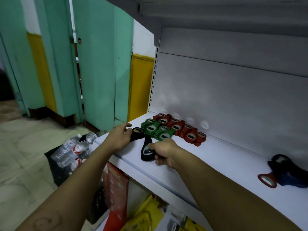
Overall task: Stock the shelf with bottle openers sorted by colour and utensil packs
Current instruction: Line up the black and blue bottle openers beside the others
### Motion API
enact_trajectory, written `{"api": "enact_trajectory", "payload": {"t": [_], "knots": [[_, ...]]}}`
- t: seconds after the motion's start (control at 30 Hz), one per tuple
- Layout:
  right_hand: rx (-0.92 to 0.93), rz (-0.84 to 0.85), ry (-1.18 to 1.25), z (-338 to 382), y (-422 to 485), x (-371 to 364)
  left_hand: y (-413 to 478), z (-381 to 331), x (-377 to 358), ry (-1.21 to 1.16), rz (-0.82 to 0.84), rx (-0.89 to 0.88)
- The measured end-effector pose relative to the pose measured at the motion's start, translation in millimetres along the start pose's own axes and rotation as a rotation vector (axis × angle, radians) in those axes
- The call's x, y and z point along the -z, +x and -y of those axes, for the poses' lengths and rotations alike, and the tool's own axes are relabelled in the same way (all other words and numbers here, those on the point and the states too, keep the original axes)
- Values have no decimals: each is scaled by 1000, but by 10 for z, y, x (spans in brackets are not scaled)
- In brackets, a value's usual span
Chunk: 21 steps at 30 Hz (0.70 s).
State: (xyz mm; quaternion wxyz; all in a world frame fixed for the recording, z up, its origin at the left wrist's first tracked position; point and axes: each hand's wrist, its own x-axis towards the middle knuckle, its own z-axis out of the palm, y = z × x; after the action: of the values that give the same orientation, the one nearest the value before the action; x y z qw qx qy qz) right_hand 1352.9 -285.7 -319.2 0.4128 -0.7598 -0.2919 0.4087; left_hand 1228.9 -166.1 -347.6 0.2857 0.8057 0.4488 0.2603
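On the white shelf (pixel 208 157), red bottle openers (pixel 181 129) lie in a row at the back, with green bottle openers (pixel 156 130) stacked in front of them. My left hand (pixel 119 137) holds a black bottle opener (pixel 137 133) flat on the shelf's left end, beside the green ones. My right hand (pixel 165 153) grips another black bottle opener (pixel 146 150), its wide end toward the front edge. Far right on the shelf sit a heap of dark blue openers (pixel 288 170) and one loose red opener (pixel 267 180).
A black crate of water bottles (pixel 70 152) stands on the floor left of the shelf. Below the shelf hang red packs (pixel 115 184) and yellow packs (pixel 146 215). An upper shelf (pixel 216 12) overhangs. Teal doors (pixel 100 64) stand at the left.
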Motion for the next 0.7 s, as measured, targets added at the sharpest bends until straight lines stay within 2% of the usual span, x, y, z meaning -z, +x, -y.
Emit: {"api": "enact_trajectory", "payload": {"t": [0.23, 0.33, 0.43, 0.57, 0.7], "knots": [[-20, -128, 8, 177, 238, -197, 120, 79, -47, -134, 43, 101], [13, -170, -162, 217, 276, -270, 126, 87, -26, -186, 49, 117], [29, -117, -263, 200, 241, -221, 111, 126, 27, -217, 55, 120], [19, 41, -119, 138, 119, -104, 53, 160, 51, -231, 63, 101], [54, 35, -136, 133, 60, -180, 9, 163, 56, -194, 83, 62]]}}
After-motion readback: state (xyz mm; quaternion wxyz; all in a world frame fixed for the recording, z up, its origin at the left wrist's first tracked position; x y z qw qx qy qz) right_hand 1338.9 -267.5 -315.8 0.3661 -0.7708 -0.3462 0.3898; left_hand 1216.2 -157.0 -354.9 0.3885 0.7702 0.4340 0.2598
